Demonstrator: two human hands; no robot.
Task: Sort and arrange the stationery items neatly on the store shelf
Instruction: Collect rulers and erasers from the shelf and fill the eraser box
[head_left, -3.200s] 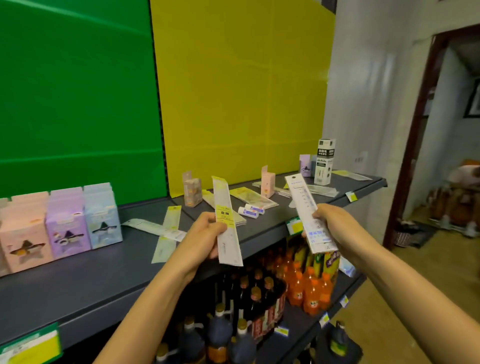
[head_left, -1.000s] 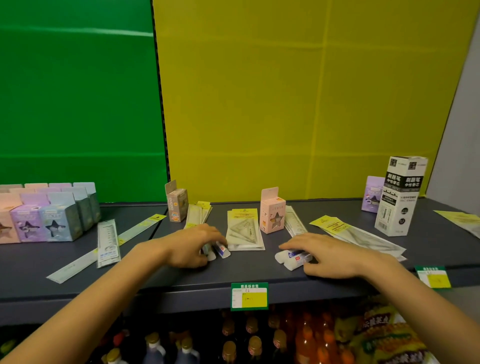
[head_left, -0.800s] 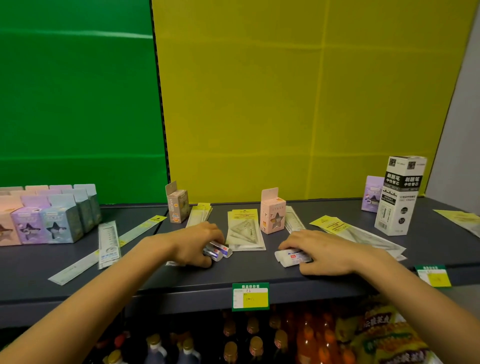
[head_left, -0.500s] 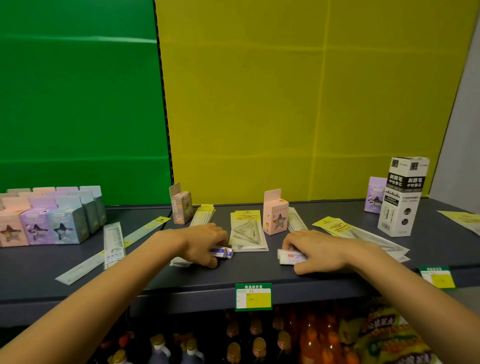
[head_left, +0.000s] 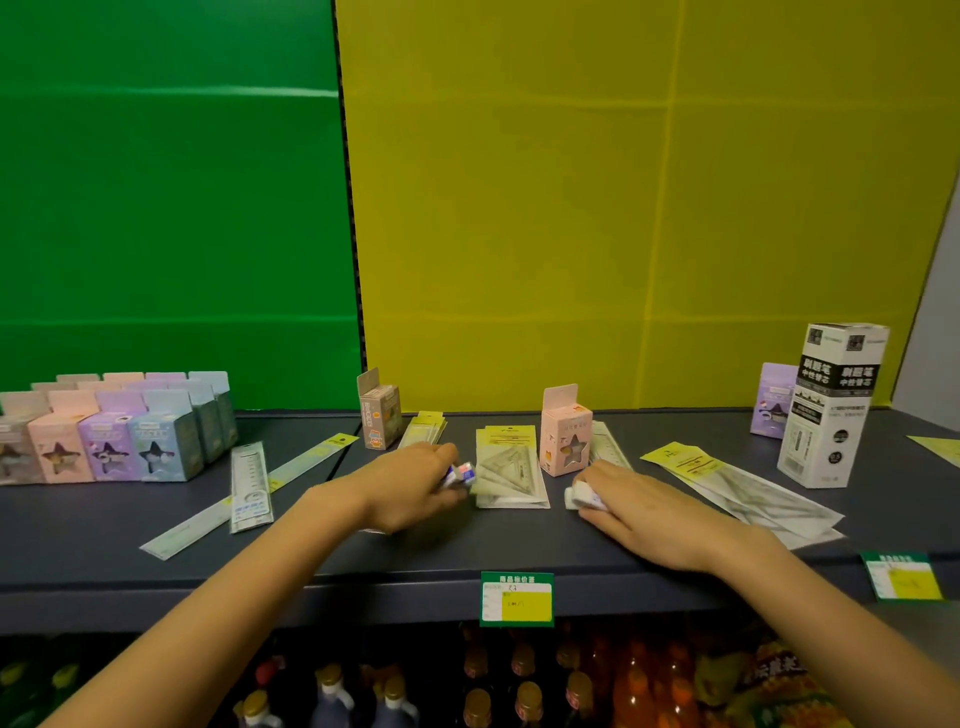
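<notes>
Bottles stand on the lower level, near and below. Green panel backs the far left, yellow panel the right.

Green panel, yellow panel, dark grey shelf

Left hand curled, small item pinched at fingertips; right hand palm-down, item covered under fingers.
</notes>
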